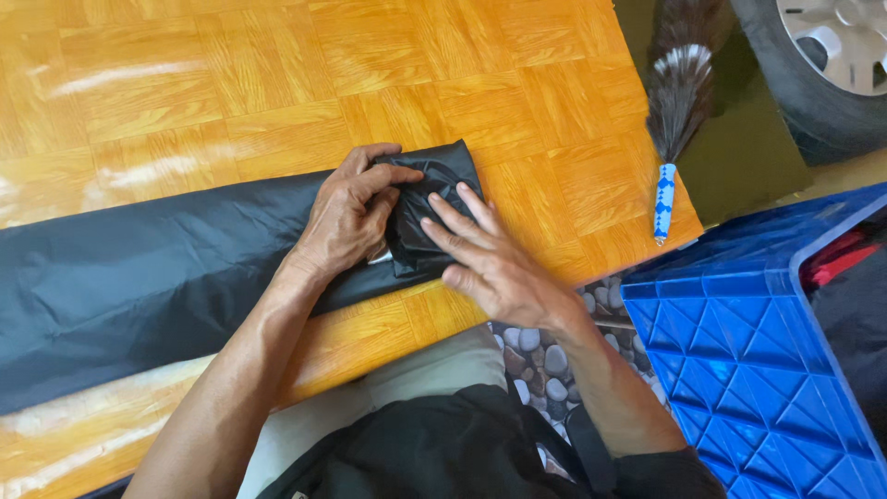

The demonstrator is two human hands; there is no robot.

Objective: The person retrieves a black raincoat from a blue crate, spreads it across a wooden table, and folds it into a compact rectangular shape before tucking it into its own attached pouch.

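Left hand (346, 217) fingers curled, gripping the folded end of black fabric (139, 277) at frame centre; right hand (490, 263) open, fingers flat, pressing that fold. Probably mid-roll, though the tuck is hidden. Next: firm, even pressure leftward along the wooden floor (277, 83).

Left hand (351, 217) sat centre frame, palm down, fingers curled and pinched together at the tips, thumb tucked under. Left forearm ran bare from lower left up to the wrist. Right hand (490, 263) lay just right of it, flat, fingers spread and pointing upper left. Right forearm entered from lower right, dark sleeve at the elbow.
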